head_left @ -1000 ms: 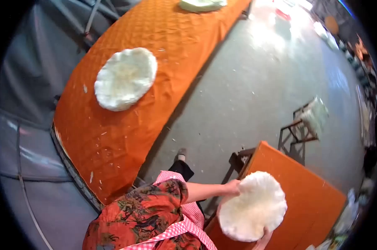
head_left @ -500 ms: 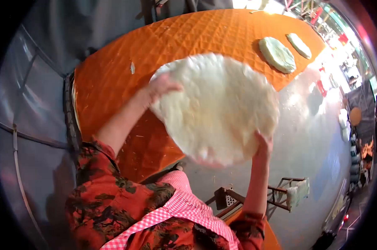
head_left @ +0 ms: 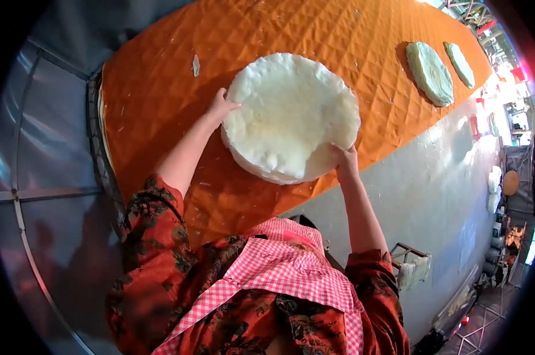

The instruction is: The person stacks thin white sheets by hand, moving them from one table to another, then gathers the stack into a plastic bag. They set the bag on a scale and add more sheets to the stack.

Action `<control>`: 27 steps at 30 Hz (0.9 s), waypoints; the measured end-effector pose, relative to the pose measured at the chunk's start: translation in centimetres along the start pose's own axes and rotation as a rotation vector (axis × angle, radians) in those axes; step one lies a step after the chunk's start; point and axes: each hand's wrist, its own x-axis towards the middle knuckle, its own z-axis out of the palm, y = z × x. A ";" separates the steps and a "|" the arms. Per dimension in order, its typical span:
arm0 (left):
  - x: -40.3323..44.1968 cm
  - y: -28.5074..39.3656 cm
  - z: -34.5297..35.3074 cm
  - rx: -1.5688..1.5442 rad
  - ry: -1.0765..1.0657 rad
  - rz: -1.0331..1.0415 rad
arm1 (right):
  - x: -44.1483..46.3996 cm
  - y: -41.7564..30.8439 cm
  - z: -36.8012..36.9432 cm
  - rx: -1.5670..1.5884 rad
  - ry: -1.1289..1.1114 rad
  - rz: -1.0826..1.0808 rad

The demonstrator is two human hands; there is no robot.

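Both hands are closed on the rim of a round white pad: the left hand (head_left: 222, 107) grips the side facing the left end of the orange-covered counter (head_left: 161, 89), and the right hand (head_left: 345, 161) grips the side nearest the counter's front edge. The pad (head_left: 291, 115) lies flat over the counter, between its left end and the two paler pads (head_left: 430, 74) near its right end; whether its underside rests fully on the cover cannot be told.

It looks light for its breadth, a thick, fluffy mass like cotton or fleece (the material is a guess), so weight should give little trouble. Softness matters more. The middle sinks into a shallow dish while the rim stands puffy and uneven, so I would expect it to sag if lifted by one edge and to stretch or tear if pinched hard. Slipperiness seems slight, though loose fibres could come away in the fingers. The near side shows a deep wall, perhaps more than one layer, and layers might slide apart.

Opposite points on the rim seem the best hold, thumbs light on top and fingers spread well underneath.
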 end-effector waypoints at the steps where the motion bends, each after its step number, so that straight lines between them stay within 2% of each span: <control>1: 0.6 -0.7 0.3 0.002 0.036 0.014 | 0.1 -0.1 -0.1 -0.040 0.020 -0.014; 5: 2.1 -2.8 1.3 0.207 0.252 0.085 | 0.1 -1.4 -1.4 -0.906 0.104 -0.184; 6: 1.7 -2.5 1.2 0.232 0.287 0.077 | 0.0 -1.3 -1.5 -1.108 0.211 -0.328; 7: 2.9 -3.8 0.7 0.295 0.303 0.068 | 0.6 -1.4 -2.0 -1.009 0.192 -0.264; 9: 3.2 -3.8 0.8 0.349 0.320 0.001 | 2.2 -1.1 -3.4 -0.637 0.059 0.025; 10: 2.3 -2.6 1.0 0.342 0.324 -0.053 | 0.9 -3.6 -2.4 -0.669 0.087 0.039; 13: -0.2 -0.5 0.5 0.127 0.185 -0.100 | 3.3 -2.6 -3.6 -0.140 0.205 -0.181; 14: -0.8 0.1 0.6 0.135 0.222 -0.087 | 6.1 -0.5 -5.4 -0.031 0.190 -0.196; 16: -1.9 0.9 0.9 0.156 0.291 -0.070 | 6.5 -2.1 -5.5 0.163 0.132 -0.197; 18: -3.1 2.0 1.2 -0.117 0.173 -0.033 | 7.5 -1.6 -4.6 0.105 0.097 -0.062; 19: -3.6 2.0 1.5 -0.259 0.115 -0.027 | 6.5 -1.5 -2.7 -0.036 0.065 0.067; 20: -3.6 1.2 1.1 -0.266 0.003 -0.029 | 5.5 1.0 -1.4 -0.311 0.052 -0.175; 22: -3.4 0.9 1.2 -0.327 0.028 -0.020 | 5.9 1.2 -0.3 -0.208 0.001 -0.277; 23: -3.4 0.8 1.3 -0.365 0.044 -0.012 | 5.9 1.0 -0.4 -0.274 0.017 -0.269; 26: -3.2 -0.5 1.2 -0.313 0.058 0.063 | 5.1 -1.8 -1.6 -0.184 -0.133 -0.139; 27: -2.8 -0.4 1.4 -0.300 0.071 0.079 | 5.4 -1.1 -2.1 -0.180 -0.050 -0.151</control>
